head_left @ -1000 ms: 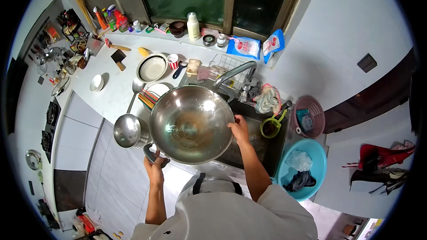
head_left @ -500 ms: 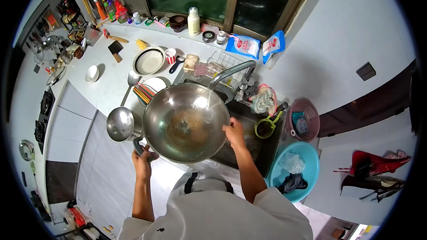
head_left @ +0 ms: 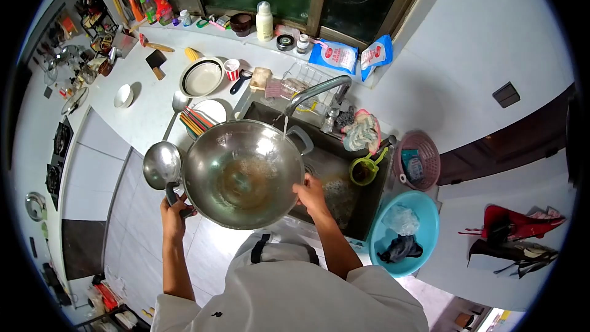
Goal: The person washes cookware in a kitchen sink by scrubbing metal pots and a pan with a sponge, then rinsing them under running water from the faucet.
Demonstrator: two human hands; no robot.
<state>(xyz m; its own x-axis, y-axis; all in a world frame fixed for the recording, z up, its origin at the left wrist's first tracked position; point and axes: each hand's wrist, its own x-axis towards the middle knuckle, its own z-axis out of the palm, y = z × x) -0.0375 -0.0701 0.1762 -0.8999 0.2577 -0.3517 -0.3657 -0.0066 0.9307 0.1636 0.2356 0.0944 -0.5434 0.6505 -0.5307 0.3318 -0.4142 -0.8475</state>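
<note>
A large steel wok (head_left: 246, 178) with brownish residue and some wet shine inside is held over the near left edge of the sink (head_left: 362, 224). My left hand (head_left: 174, 212) is wrapped round its dark handle at the lower left. At the right, my right hand (head_left: 311, 195) grips the wok's rim, below the grey loop handle (head_left: 300, 140). The curved faucet (head_left: 316, 91) reaches over the wok's far rim, and a thin stream of water (head_left: 285, 125) falls there. Beside the wok on the left is a shiny steel pot (head_left: 161, 165).
A green strainer (head_left: 364, 171) and foamy water are in the sink. Right of it stand a pink basket (head_left: 418, 160) and a blue basin (head_left: 405, 233). Striped sticks (head_left: 196, 121), a plate (head_left: 209, 110), a bowl (head_left: 203, 77) and a ladle (head_left: 178, 103) lie on the counter.
Both hands have shifted the wok a little left. Its loop handle, hidden before, now shows, as does the falling water. Foamy liquid now shows in the sink.
</note>
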